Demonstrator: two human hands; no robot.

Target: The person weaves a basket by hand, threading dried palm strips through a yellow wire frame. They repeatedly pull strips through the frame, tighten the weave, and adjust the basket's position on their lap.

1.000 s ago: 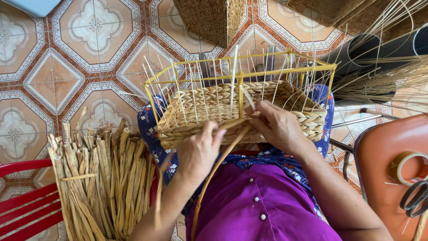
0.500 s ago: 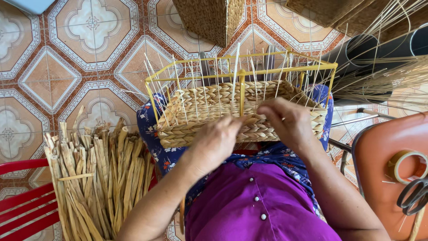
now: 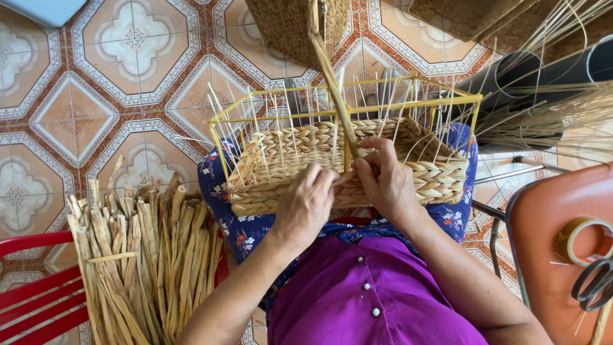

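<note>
A half-woven straw basket (image 3: 287, 172) on a yellow wire frame (image 3: 357, 105) rests on my lap. Thin pale stakes stand up all around its rim. My left hand (image 3: 306, 204) presses against the near woven wall, fingers curled. My right hand (image 3: 383, 179) pinches a long flat straw strand (image 3: 329, 70) at the near rim; the strand rises straight up past the frame. Both hands meet at the middle of the near wall.
A bundle of dried straw strips (image 3: 147, 255) lies on a red chair (image 3: 38, 287) at my left. An orange stool (image 3: 562, 243) at my right carries a tape roll (image 3: 582, 237) and scissors (image 3: 594, 284). Finished baskets (image 3: 294, 25) and loose reeds (image 3: 549, 115) lie beyond, on patterned tiles.
The strand that hung down over my lap has been pulled through and now stands up above the basket. My hands have come closer together at the near wall.
</note>
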